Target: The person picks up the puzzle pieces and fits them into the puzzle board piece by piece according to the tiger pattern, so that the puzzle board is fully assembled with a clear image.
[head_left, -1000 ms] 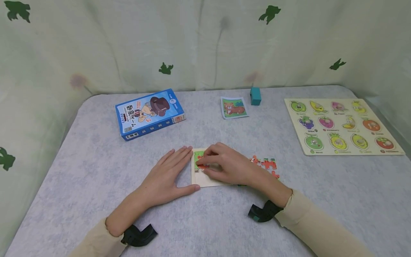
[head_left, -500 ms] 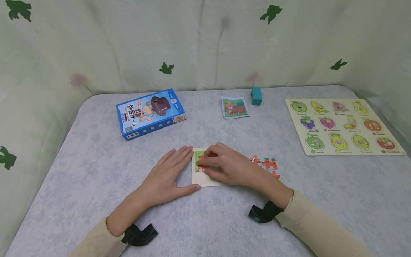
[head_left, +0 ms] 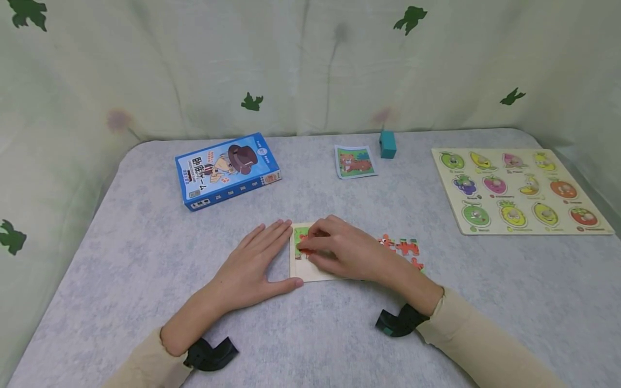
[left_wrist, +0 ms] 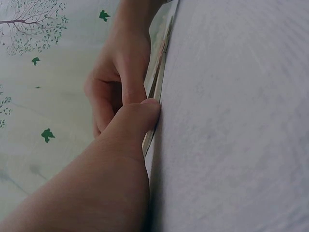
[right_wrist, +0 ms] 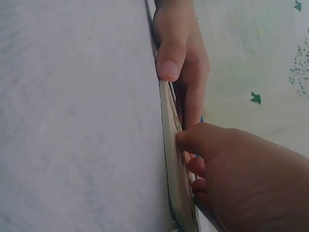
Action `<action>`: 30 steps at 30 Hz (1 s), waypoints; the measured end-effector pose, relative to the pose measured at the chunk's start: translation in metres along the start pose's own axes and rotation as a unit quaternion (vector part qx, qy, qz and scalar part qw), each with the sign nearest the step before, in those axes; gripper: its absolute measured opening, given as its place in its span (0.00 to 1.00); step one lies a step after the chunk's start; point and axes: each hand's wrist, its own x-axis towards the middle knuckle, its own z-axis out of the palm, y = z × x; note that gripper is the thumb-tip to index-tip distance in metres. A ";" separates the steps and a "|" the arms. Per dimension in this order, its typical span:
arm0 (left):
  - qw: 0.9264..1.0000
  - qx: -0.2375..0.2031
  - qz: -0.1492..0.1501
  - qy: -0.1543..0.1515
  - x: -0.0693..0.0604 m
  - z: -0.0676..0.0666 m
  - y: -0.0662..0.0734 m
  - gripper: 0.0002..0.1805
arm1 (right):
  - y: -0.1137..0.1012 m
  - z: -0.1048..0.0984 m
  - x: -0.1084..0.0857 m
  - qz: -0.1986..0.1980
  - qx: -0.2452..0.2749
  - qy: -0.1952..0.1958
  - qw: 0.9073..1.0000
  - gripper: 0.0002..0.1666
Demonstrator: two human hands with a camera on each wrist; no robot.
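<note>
A pale wooden puzzle board lies flat at the middle of the table, with green and red pieces fitted in its upper left part. Along the board's left edge my left hand rests with fingers straight and thumb touching the lower left corner. Over the board, my right hand has curled fingers and pinches a red puzzle piece, mostly covered by the fingertips. Loose puzzle pieces lie to the right, partly behind my right wrist. In the right wrist view the thumb touches the board's near side.
A blue game box lies at the back left. A bear picture card and a teal block are at the back middle. On the right is a fruit puzzle board. A curtain hangs behind the table.
</note>
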 end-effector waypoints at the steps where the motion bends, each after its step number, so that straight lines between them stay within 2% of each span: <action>1: 1.000 0.000 0.000 0.000 0.000 0.000 0.000 0.57 | 0.000 0.000 0.000 0.000 0.001 0.000 1.000 0.18; 11: 1.000 0.003 0.003 0.003 0.000 0.000 0.000 0.57 | 0.000 -0.005 0.000 0.009 0.036 -0.017 0.999 0.20; 19: 1.000 0.007 0.003 0.001 0.000 0.000 0.000 0.58 | 0.002 -0.016 -0.005 0.005 0.059 -0.016 0.998 0.21; 30: 1.000 0.008 0.004 0.003 0.001 0.000 0.000 0.58 | 0.002 -0.037 -0.015 0.060 0.055 -0.044 0.996 0.20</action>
